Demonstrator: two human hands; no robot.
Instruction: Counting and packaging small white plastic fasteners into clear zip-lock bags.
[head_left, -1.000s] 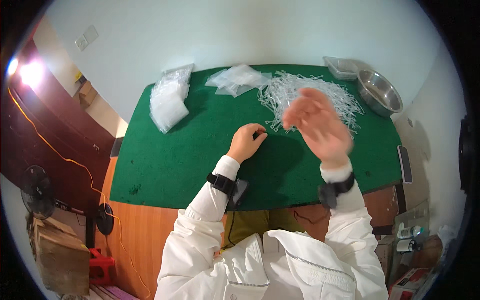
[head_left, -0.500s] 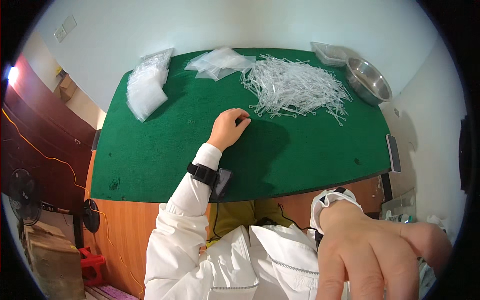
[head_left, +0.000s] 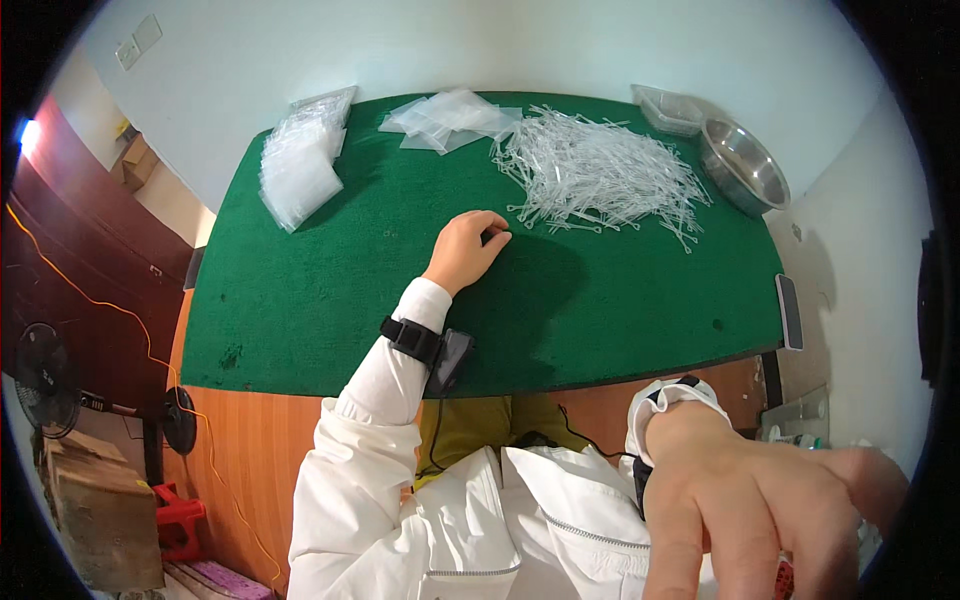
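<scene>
My left hand (head_left: 468, 250) rests on the green cloth of the table (head_left: 330, 310), its fingers loosely curled in and nothing visible in them. Just beyond its fingers lies a big heap of thin clear plastic sticks with small looped ends (head_left: 605, 170). Large and close in the lower right, my right hand (head_left: 765, 510) is off the table's near edge. Its fingers are apart and stretched toward the lower rim, where the tips run out of view; no held thing shows.
Fanned clear plastic bags (head_left: 300, 180) lie at the far left, with more loose clear bags (head_left: 450, 118) at the back middle. A steel bowl (head_left: 745, 165) and a clear plastic tray (head_left: 668, 108) stand at the back right. A phone-like slab (head_left: 789, 312) sits at the right edge.
The whole view has shifted slightly, so the tabletop things appear a little further right and up. My left hand stays on the cloth; my right hand is still held near the lower right.
</scene>
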